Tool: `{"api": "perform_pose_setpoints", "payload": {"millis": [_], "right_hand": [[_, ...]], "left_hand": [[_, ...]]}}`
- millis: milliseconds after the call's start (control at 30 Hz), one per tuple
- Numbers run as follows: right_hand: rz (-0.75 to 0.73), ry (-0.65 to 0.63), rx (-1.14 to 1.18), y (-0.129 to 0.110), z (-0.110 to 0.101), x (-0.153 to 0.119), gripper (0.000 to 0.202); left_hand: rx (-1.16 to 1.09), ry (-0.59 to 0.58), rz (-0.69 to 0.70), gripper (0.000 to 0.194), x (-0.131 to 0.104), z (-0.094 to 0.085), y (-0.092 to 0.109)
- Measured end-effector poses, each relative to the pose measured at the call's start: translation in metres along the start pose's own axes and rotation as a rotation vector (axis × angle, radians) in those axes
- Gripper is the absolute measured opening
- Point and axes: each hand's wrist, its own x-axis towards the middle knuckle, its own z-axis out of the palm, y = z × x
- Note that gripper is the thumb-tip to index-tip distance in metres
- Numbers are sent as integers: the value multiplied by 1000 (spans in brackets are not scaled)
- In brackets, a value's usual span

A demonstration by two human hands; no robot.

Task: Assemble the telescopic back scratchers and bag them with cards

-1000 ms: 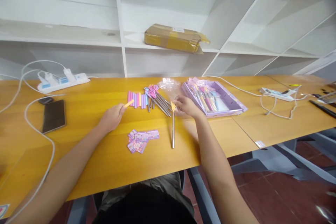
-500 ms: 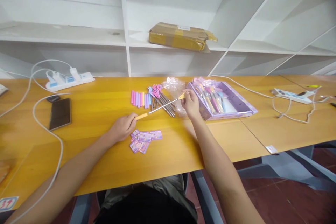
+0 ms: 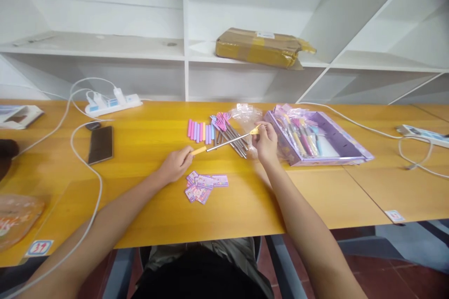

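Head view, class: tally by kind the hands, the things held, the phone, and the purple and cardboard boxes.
Hands: 2 (left hand, right hand)
Held yellow handle: 1
Held yellow-topped rod: 1
Phone: 1
Purple box: 1
Cardboard box: 1
Total: 7

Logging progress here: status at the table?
Left hand grips yellow handle. Right hand holds yellow claw end of metal rod. Rod tip at handle; join unclear. Nothing visibly blocking.

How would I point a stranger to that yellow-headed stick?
Find the wooden table, then the person's right hand above it. It pinches a metal rod by its yellow head, the rod slanting toward a yellow tube in the left hand. That yellow sets it apart from the pile of rods behind, whose visible heads are pink and blue.
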Motion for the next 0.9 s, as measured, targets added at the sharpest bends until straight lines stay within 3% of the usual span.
{"api": "perform_pose_setpoints", "payload": {"millis": [300,500,600,733,900], "right_hand": [[-59,26,-96,2,2,0,40],[-158,58,-161,-4,2,-6,38],[-154,41,-147,-4,3,-8,38],[-116,-12,-205,-2,4,-10,43],[-63,-64,-121,-2,6,-10,44]], "left_hand": [[10,-2,-14,21,2,2,-3],[69,118,33,23,7,7,-11],[73,153,84,28,10,7,-15],[68,219,56,27,11,6,-17],[34,278,32,23,11,4,-16]]}}
